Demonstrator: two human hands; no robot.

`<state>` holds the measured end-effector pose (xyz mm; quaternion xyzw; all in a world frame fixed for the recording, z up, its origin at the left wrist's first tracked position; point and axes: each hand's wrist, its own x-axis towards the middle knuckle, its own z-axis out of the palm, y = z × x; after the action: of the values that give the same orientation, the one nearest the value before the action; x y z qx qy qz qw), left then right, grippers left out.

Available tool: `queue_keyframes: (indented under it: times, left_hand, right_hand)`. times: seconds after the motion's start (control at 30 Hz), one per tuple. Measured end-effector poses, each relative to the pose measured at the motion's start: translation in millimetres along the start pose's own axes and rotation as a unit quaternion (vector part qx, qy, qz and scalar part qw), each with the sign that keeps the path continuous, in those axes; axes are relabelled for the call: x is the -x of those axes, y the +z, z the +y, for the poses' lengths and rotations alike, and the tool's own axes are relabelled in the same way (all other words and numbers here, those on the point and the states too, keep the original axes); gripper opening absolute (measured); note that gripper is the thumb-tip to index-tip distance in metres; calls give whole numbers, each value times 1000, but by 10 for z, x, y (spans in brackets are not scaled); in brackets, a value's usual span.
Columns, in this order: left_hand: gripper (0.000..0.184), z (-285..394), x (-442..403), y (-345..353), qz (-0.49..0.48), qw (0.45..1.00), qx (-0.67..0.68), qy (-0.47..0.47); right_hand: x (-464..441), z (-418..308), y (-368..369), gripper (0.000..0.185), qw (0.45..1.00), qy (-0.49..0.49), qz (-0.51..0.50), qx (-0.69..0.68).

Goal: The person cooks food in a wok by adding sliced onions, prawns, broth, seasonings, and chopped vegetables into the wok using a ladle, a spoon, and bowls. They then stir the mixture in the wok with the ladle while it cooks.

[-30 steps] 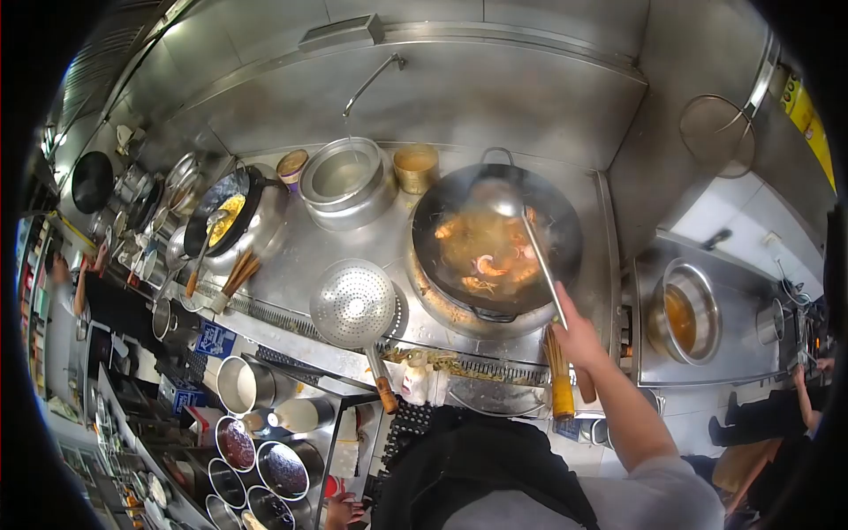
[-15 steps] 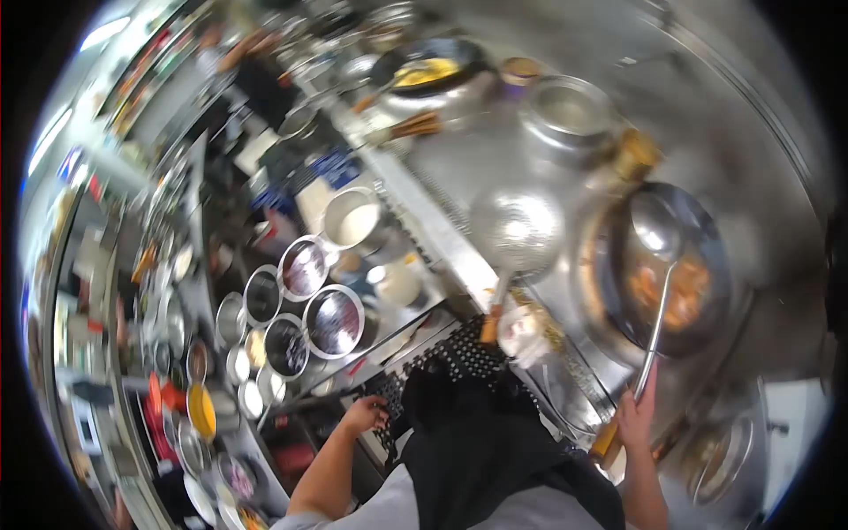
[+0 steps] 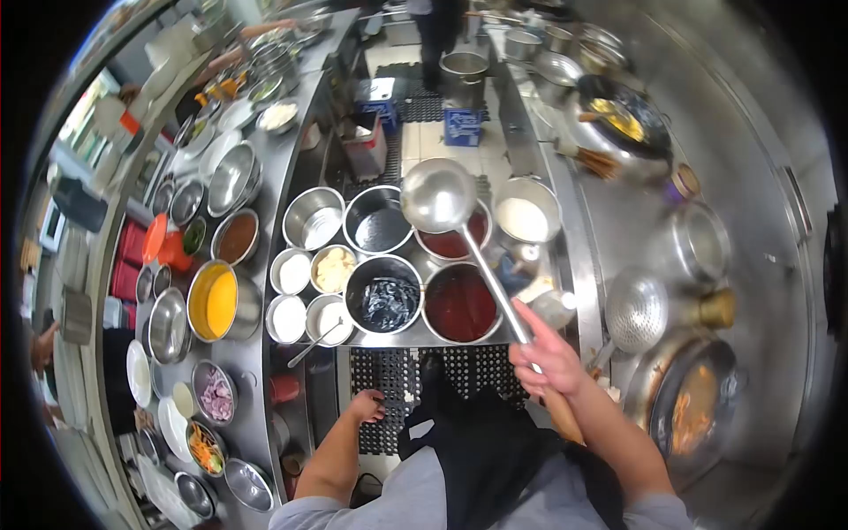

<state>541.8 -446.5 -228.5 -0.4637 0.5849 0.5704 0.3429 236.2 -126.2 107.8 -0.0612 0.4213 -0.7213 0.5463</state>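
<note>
A long-handled steel ladle [image 3: 496,281] is gripped in my right hand [image 3: 552,358], index finger stretched along the handle. Its wooden end points back toward my body. The bowl of the ladle hangs above the sauce pots and covers part of a pot of dark red sauce [image 3: 452,245]. Just below it is another pot of dark red liquid [image 3: 461,305], beside a pot of glossy black sauce [image 3: 383,305]. My left hand [image 3: 367,406] hangs low over the black floor mat, its fingers curled with nothing visible in them.
On my right, a wok [image 3: 695,408] holds orange-brown food in liquid, near a perforated strainer [image 3: 638,311] and a steel pot [image 3: 700,243]. The left counter carries a pot of yellow liquid [image 3: 215,300] and several bowls. Another person [image 3: 433,35] stands far back in the aisle.
I have turned left from the stove toward the sauce pots. My right hand has carried the ladle from over the wok to above the pots. My left hand stays low.
</note>
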Motion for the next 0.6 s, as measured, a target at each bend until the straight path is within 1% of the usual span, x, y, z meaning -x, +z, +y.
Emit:
queue_keyframes:
  times: [0.03, 0.07, 0.1, 0.13, 0.2, 0.3, 0.37, 0.4, 0.43, 0.47, 0.5, 0.53, 0.6]
  left_hand:
    - [44, -40, -8, -60, 3, 1000, 18, 2]
    - [44, -83, -9, -118, 7, 999, 36, 3]
    - [45, -173, -43, -180, 4, 998, 58, -4]
    - [45, -260, -70, -246, 2, 997, 80, -11]
    - [45, -407, -58, -347, 4, 994, 104, -24]
    - [43, -615, -35, -474, 4, 993, 107, -45]
    - [43, -747, -54, -580, -11, 992, 104, -63]
    - [41, -813, -88, -604, -7, 995, 84, -61]
    - [40, -928, -183, -682, -87, 980, 162, -74]
    - [40, -1137, -425, -802, -166, 953, 237, -86]
    - [39, -1134, -470, -883, -243, 915, 308, -97]
    - [39, -1136, -504, -867, -182, 943, 264, -91]
    - [39, -856, -333, -780, -57, 981, 168, -77]
  right_hand:
    - [-298, -21, 109, 79, 997, 22, 20, 70]
    - [-564, -100, 262, 79, 974, 73, 68, 203]
    - [-780, -42, 250, 79, 940, 41, 77, 331]
    - [-1039, 75, 163, 79, 889, 4, 80, 452]
    - [-1333, 89, 225, 80, 787, -57, 68, 611]
    - [-1499, 87, 300, 80, 787, 5, 62, 613]
    - [-1560, 85, 327, 78, 843, 55, 71, 531]
    - [-1547, -32, 459, 77, 891, 114, 79, 433]
    - [-1538, -113, 568, 76, 925, 172, 88, 328]
    - [-1536, -94, 645, 75, 947, 154, 104, 261]
    - [-1515, -96, 673, 75, 952, 145, 98, 250]
    - [-1491, -107, 680, 76, 957, 136, 91, 240]
    - [-1453, -130, 678, 77, 966, 118, 77, 215]
